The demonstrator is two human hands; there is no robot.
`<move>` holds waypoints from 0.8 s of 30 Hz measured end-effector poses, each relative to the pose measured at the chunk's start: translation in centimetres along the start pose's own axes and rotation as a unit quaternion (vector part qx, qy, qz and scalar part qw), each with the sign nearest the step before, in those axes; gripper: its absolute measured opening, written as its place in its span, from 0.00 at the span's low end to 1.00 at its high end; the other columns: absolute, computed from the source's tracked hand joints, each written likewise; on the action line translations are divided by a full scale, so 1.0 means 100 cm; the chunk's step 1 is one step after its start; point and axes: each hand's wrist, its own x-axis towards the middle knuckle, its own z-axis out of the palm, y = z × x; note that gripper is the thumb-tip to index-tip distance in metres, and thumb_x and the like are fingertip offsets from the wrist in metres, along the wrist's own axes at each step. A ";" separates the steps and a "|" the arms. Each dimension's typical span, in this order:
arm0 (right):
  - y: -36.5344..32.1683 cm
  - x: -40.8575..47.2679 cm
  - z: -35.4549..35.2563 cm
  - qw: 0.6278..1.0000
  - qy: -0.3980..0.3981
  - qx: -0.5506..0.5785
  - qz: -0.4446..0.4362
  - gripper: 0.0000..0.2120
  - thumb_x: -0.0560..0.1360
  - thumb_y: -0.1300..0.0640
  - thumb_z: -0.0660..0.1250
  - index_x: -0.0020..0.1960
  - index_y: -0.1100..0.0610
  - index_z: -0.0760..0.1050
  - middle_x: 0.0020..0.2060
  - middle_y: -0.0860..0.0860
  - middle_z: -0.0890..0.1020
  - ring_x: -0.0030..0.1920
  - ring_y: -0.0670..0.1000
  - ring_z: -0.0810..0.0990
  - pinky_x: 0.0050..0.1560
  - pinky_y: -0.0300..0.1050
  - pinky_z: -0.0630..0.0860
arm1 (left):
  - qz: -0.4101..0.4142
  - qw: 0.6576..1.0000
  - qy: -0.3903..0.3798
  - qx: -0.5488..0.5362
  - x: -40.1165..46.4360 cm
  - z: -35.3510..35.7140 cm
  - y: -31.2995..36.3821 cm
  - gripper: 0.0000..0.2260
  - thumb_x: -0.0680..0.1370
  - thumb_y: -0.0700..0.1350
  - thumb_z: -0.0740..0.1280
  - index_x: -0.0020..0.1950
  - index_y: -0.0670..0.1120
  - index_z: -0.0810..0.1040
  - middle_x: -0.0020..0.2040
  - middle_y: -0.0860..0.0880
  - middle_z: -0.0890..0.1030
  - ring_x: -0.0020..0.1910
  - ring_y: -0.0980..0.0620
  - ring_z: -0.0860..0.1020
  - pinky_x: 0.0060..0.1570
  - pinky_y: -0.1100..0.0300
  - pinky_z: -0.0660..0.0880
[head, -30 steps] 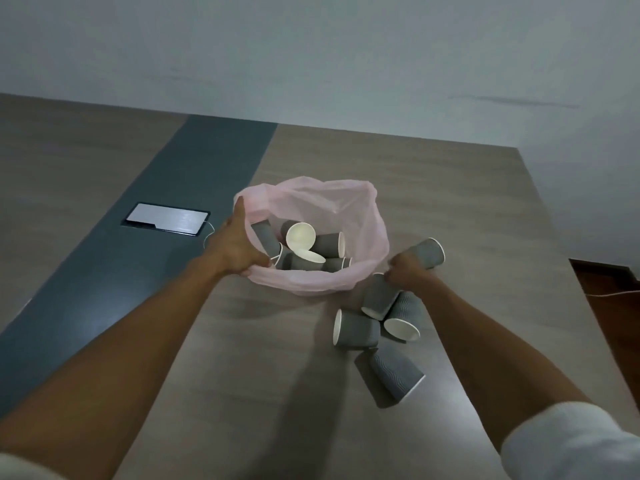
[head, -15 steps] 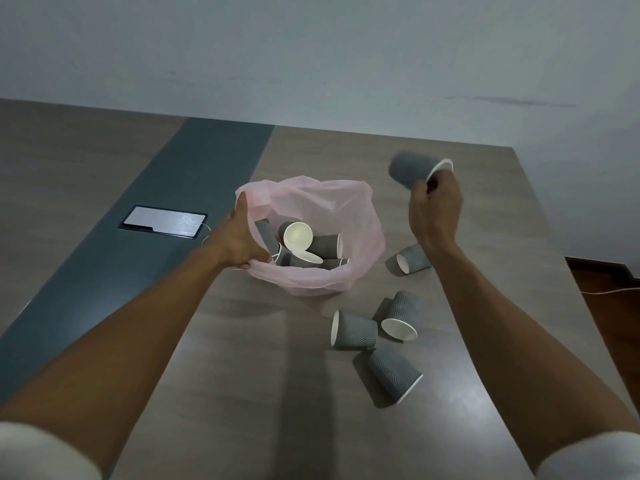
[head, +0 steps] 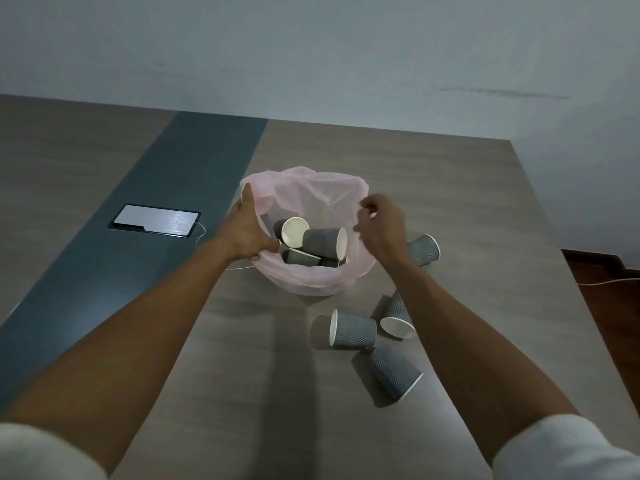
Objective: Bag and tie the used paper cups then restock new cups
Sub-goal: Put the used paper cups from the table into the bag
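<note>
**Used cups part-bagged, four loose on table**

Head view. Wood-grain table (head: 450, 188) with a dark blue-grey strip (head: 166, 216) running down its left part; plain pale wall (head: 311, 46) behind. A metal cover plate (head: 156, 221) is set flush in the strip.

Pink plastic bag (head: 311, 282) sits mid-table, mouth open upward. Several grey ribbed paper cups lie inside it on their sides; topmost cup (head: 323, 242) has its rim facing right.

Left hand (head: 244, 233) grips the bag's left rim, thumb up along the plastic. Right hand (head: 381, 225) hovers over the bag's right rim, fingers loosely curled, holding nothing.

Loose cups right of and nearer than the bag, all tipped over: one (head: 424, 250) just beyond the right wrist, two (head: 353, 330) (head: 398, 315) close together, one (head: 394, 372) nearest. White sleeves show at the bottom corners.
</note>
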 end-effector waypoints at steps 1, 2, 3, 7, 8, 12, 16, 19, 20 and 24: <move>0.007 0.007 -0.010 0.997 0.071 0.006 0.005 0.13 0.75 0.60 0.61 0.56 0.59 0.79 0.49 0.55 0.84 0.49 0.59 0.84 0.52 0.53 0.80 | 0.000 1.000 0.001 -0.003 0.001 0.000 0.000 0.58 0.65 0.42 0.82 0.81 0.57 0.43 0.74 0.45 0.67 0.62 0.36 0.76 0.40 0.44 0.85; 0.017 0.015 -0.021 0.993 0.117 -0.009 0.017 0.13 0.75 0.60 0.60 0.56 0.59 0.79 0.51 0.56 0.84 0.52 0.59 0.82 0.54 0.49 0.77 | 0.000 1.000 0.002 -0.006 0.002 0.000 0.000 0.58 0.65 0.42 0.82 0.81 0.57 0.43 0.73 0.45 0.67 0.61 0.36 0.76 0.39 0.44 0.85; 0.030 0.024 -0.032 0.990 0.129 -0.031 0.042 0.14 0.76 0.61 0.60 0.60 0.60 0.77 0.56 0.57 0.82 0.56 0.60 0.80 0.56 0.46 0.74 | 0.001 1.000 0.005 -0.008 0.004 0.001 -0.001 0.57 0.65 0.43 0.82 0.81 0.57 0.44 0.73 0.45 0.67 0.60 0.37 0.76 0.38 0.44 0.85; 0.097 0.047 -0.050 0.973 0.001 -0.131 0.192 0.22 0.79 0.63 0.61 0.71 0.68 0.64 0.71 0.65 0.67 0.67 0.67 0.72 0.65 0.54 0.70 | 0.006 1.000 0.026 -0.002 0.015 0.007 -0.007 0.56 0.64 0.45 0.82 0.80 0.58 0.47 0.70 0.46 0.70 0.57 0.40 0.78 0.30 0.52 0.83; 0.108 0.048 -0.050 0.966 -0.019 -0.142 0.214 0.24 0.79 0.63 0.61 0.72 0.69 0.61 0.73 0.65 0.65 0.68 0.67 0.71 0.67 0.55 0.70 | 0.005 0.999 0.031 0.002 0.016 0.008 -0.009 0.56 0.64 0.46 0.82 0.79 0.59 0.47 0.70 0.46 0.70 0.55 0.40 0.78 0.29 0.53 0.83; 0.138 0.054 -0.047 0.949 -0.036 -0.175 0.261 0.24 0.82 0.62 0.59 0.74 0.69 0.59 0.73 0.65 0.66 0.71 0.66 0.70 0.70 0.58 0.68 | -0.001 0.999 0.038 0.008 0.020 0.013 -0.013 0.56 0.64 0.48 0.83 0.79 0.61 0.48 0.69 0.47 0.71 0.56 0.40 0.78 0.32 0.47 0.84; 0.143 0.050 -0.046 0.946 0.017 -0.169 0.275 0.17 0.82 0.62 0.61 0.68 0.66 0.69 0.68 0.65 0.72 0.66 0.67 0.75 0.66 0.58 0.72 | -0.005 0.999 0.043 0.012 0.019 0.015 -0.012 0.55 0.64 0.48 0.83 0.78 0.62 0.47 0.67 0.48 0.72 0.54 0.41 0.79 0.31 0.49 0.84; 0.113 0.047 -0.045 0.969 0.131 -0.083 0.191 0.13 0.82 0.63 0.60 0.65 0.67 0.73 0.63 0.64 0.78 0.63 0.63 0.77 0.65 0.56 0.74 | -0.011 0.999 0.036 0.013 0.017 0.013 -0.010 0.56 0.64 0.47 0.82 0.79 0.62 0.46 0.68 0.47 0.72 0.55 0.41 0.79 0.33 0.48 0.85; 0.096 0.046 -0.045 0.973 0.179 -0.029 0.139 0.13 0.82 0.63 0.60 0.63 0.67 0.73 0.61 0.63 0.77 0.62 0.62 0.76 0.64 0.54 0.74 | -0.011 0.999 0.035 0.015 0.017 0.013 -0.009 0.56 0.64 0.47 0.82 0.79 0.62 0.46 0.69 0.47 0.71 0.55 0.42 0.79 0.34 0.48 0.85; 0.023 0.030 -0.039 0.956 0.249 0.117 -0.105 0.06 0.78 0.65 0.62 0.54 0.65 0.72 0.53 0.58 0.71 0.53 0.54 0.74 0.52 0.47 0.75 | -0.014 0.999 0.033 0.012 0.014 0.011 -0.007 0.55 0.64 0.47 0.81 0.79 0.63 0.47 0.67 0.47 0.72 0.51 0.43 0.79 0.29 0.54 0.83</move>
